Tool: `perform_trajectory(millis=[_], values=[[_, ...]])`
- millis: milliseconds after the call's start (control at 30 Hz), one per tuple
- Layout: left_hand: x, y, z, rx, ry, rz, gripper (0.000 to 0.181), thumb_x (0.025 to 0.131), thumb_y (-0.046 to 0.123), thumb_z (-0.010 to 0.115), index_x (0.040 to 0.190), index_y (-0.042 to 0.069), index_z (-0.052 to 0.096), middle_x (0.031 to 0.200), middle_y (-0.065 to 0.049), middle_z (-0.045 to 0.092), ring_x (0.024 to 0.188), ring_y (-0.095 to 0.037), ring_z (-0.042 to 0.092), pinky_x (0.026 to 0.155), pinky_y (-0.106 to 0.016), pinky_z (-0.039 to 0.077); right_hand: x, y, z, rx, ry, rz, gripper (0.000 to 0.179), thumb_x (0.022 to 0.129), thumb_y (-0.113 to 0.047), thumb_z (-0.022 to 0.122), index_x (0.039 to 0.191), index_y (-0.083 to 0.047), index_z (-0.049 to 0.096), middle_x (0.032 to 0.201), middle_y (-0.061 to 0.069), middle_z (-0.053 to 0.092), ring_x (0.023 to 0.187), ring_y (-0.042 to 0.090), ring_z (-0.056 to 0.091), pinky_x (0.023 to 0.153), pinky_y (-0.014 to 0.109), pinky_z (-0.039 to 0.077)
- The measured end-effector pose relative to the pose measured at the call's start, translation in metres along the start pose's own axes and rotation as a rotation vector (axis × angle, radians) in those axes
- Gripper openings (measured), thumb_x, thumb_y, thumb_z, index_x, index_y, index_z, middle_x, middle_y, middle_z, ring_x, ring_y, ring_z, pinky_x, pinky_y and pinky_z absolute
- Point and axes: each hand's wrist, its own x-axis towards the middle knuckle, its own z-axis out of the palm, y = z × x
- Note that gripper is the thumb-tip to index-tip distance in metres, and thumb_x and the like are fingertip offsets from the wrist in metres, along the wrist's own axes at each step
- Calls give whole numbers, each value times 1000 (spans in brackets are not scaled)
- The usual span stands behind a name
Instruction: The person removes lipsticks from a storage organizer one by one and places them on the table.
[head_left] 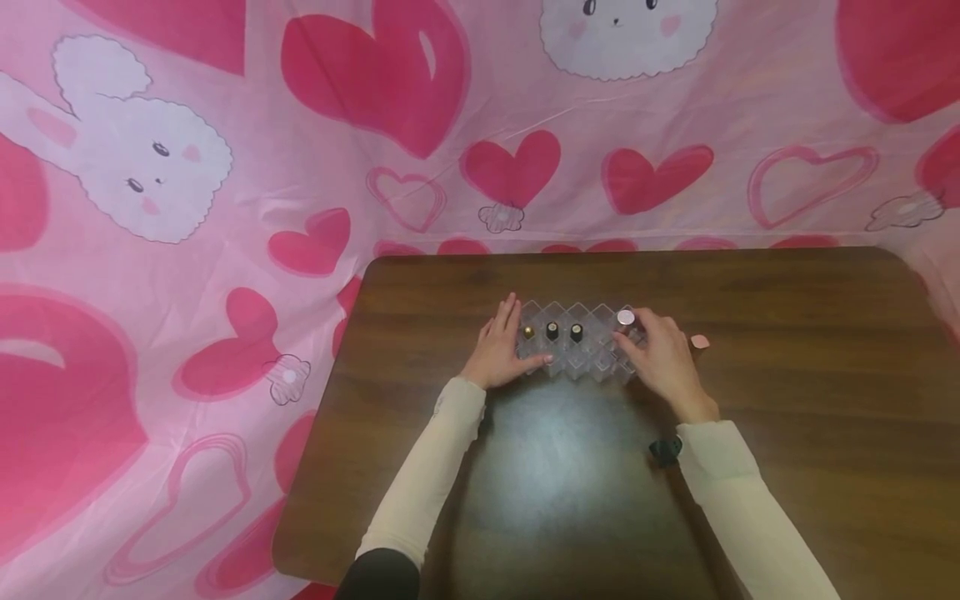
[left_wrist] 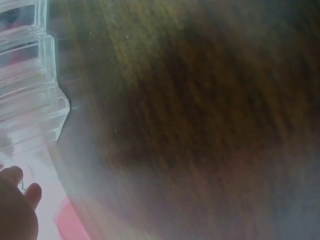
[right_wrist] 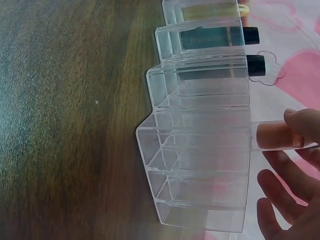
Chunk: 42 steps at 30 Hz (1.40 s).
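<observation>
A clear plastic lipstick organizer (head_left: 577, 358) with diamond-shaped slots stands on the table. Upright in its left part are a gold-topped tube (head_left: 528, 332) and two black-topped tubes (right_wrist: 252, 36). Between thumb and fingers my right hand (head_left: 663, 354) pinches a pinkish-brown lipstick tube (right_wrist: 274, 136) with a clear end, over the organizer's right part. That clear end is right at the slot rims in the right wrist view. My left hand (head_left: 501, 350) rests at the organizer's left end, fingers extended and thumb along the front. Only some fingertips (left_wrist: 32, 194) show in the left wrist view.
A small pale pink object (head_left: 700, 342) lies on the brown wooden table (head_left: 825, 400), just right of my right hand. Pink cloth (head_left: 420, 192) with hearts and animal faces hangs behind and left of the table. A black device (head_left: 665, 452) sits at my right wrist.
</observation>
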Motion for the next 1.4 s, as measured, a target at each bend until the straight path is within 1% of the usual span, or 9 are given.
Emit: perform_trajectory(millis=[233, 400, 533, 600, 667, 833, 1033, 1167, 1400], values=[[0, 0, 0, -6, -4, -4, 113, 64, 84, 39, 145, 15, 1, 152, 4, -9, 140, -16, 0, 110, -46, 16, 0, -2, -3, -27, 16, -10, 39, 81, -26, 66, 112, -7, 53, 95, 17, 60, 87, 30, 45, 73, 46, 37], [0, -1, 1, -1, -5, -5, 112, 64, 84, 38, 145, 18, -1, 151, 6, -11, 139, -15, -1, 110, -46, 16, 0, -6, -7, -23, 12, 3, 40, 81, -27, 66, 113, -8, 53, 95, 14, 57, 87, 27, 44, 73, 45, 37], [0, -1, 1, -1, -9, -4, 111, 64, 84, 38, 145, 19, -3, 151, 6, -12, 139, -14, -2, 110, -46, 16, -1, -8, -12, -38, 0, 15, 41, 82, -32, 64, 114, -9, 52, 91, 13, 55, 84, 25, 43, 68, 41, 36], [0, -1, 1, -2, -10, -3, 111, 64, 84, 38, 145, 19, -2, 151, 6, -12, 139, -14, -2, 110, -46, 16, -1, -9, -15, -53, 0, 18, 41, 82, -32, 64, 113, -9, 52, 88, 13, 54, 83, 24, 43, 65, 39, 35], [0, -1, 1, -9, -9, -4, 112, 64, 84, 38, 145, 18, -1, 151, 7, -12, 139, -14, -2, 110, -46, 15, 0, -10, -18, -60, 5, 18, 40, 81, -32, 65, 112, -9, 53, 90, 14, 55, 84, 25, 44, 63, 39, 35], [-1, -1, 1, -30, -2, -5, 113, 64, 83, 40, 145, 15, 3, 152, 7, -11, 139, -13, -2, 111, -45, 14, 1, -11, -25, -71, 41, 7, 38, 80, -30, 66, 107, -7, 54, 92, 16, 55, 84, 27, 46, 65, 42, 37], [-1, 0, 1, -23, -3, -9, 112, 64, 83, 40, 145, 17, 1, 152, 6, -11, 139, -12, -1, 111, -45, 14, 1, -9, -32, -61, 114, -23, 35, 79, -29, 67, 101, -4, 55, 89, 17, 55, 81, 27, 45, 66, 43, 39], [-1, 0, 1, -20, 1, -6, 112, 64, 83, 40, 145, 17, 2, 152, 4, -9, 139, -13, -1, 110, -47, 16, 0, -6, -38, -37, 151, -11, 35, 79, -29, 67, 99, -3, 55, 93, 17, 57, 84, 29, 45, 69, 43, 37], [-1, 1, 1, -32, 9, -1, 112, 64, 82, 42, 145, 14, 5, 152, 5, -8, 140, -13, 1, 110, -47, 16, -3, 1, -50, -9, 205, 25, 39, 78, -30, 68, 100, -1, 54, 93, 17, 56, 84, 29, 45, 68, 38, 33]])
